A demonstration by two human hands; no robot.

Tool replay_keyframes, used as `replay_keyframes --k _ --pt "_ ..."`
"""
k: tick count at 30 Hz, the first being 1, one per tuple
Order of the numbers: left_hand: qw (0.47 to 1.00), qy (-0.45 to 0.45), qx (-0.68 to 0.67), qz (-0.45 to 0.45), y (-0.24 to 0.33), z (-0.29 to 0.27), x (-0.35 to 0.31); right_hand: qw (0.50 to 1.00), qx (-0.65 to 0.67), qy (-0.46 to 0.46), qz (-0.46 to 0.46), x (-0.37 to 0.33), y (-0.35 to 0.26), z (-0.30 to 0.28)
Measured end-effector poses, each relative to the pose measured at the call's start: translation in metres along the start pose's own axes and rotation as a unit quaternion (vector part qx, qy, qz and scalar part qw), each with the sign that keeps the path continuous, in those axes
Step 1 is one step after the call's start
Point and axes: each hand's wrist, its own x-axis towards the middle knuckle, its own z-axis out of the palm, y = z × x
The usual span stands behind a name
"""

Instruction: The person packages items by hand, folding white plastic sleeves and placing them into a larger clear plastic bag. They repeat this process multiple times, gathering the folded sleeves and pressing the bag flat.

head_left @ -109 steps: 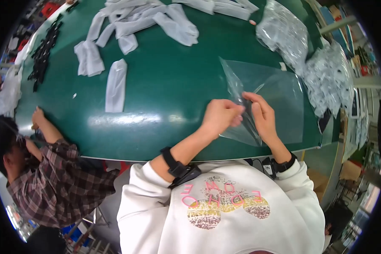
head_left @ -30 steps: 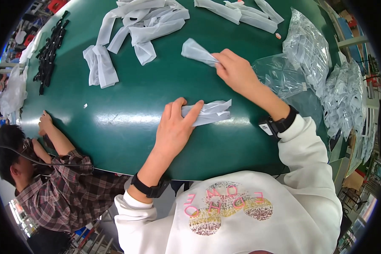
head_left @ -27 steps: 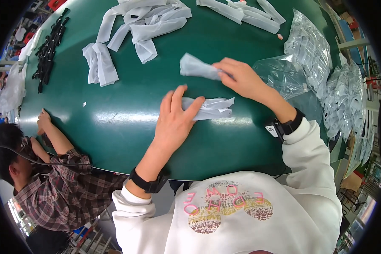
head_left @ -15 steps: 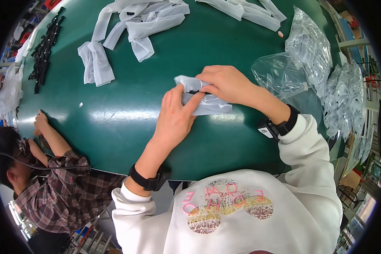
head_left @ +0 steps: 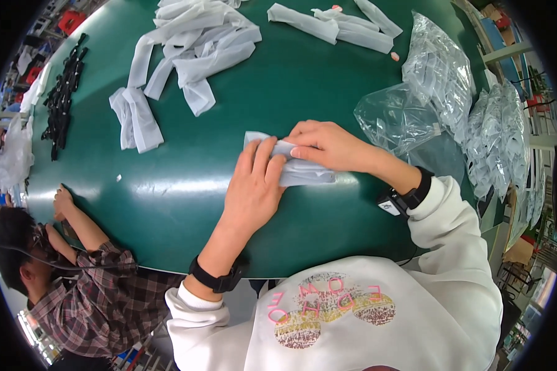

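A folded, frosted white plastic sleeve (head_left: 309, 174) lies on the green table in front of me, in several layers. My left hand (head_left: 252, 188) is closed on its left part, with the fingertips bent over the top layer. From the right, my right hand (head_left: 329, 147) pinches the upper edge between thumb and fingers. Both hands nearly meet over the sleeve. What is inside it is hidden.
More white sleeves (head_left: 220, 62) are heaped at the far side, with others (head_left: 334, 28) to their right. Clear bags (head_left: 442, 74) of packed pieces stand at the right. Black cords (head_left: 62, 102) lie far left. A person in a plaid shirt (head_left: 99, 303) works at my left.
My right hand has folded the sleeve's upper flap down, covering the dark part that showed. My left fingers have shifted onto the flap. The whole view has tilted slightly.
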Motion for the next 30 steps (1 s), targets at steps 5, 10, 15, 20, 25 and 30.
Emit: replay_keyframes --k 5,10,15,20,25,30 --pt "0.997 -0.009 -0.027 -0.071 0.011 0.000 -0.007 0.905 -0.328 0.250 -0.108 0.065 0.053 -0.065" --pt "0.996 0.024 -0.029 -0.077 0.017 0.007 -0.009 0.801 -0.530 0.278 -0.010 0.092 0.125 -0.079" --pt "0.983 0.037 0.080 -0.161 0.028 0.002 -0.005 0.898 -0.374 0.232 0.019 0.029 0.059 -0.046" --pt "0.960 0.011 0.097 -0.262 0.027 0.008 0.016 0.941 -0.249 0.192 0.125 -0.056 -0.020 0.021" --pt "0.969 0.039 0.152 -0.189 0.032 0.017 0.021 0.971 -0.039 0.195 0.133 -0.058 -0.036 0.065" --pt "0.960 0.064 0.191 -0.196 0.037 0.026 0.021 0.982 0.167 -0.029 0.079 -0.048 0.008 -0.006"
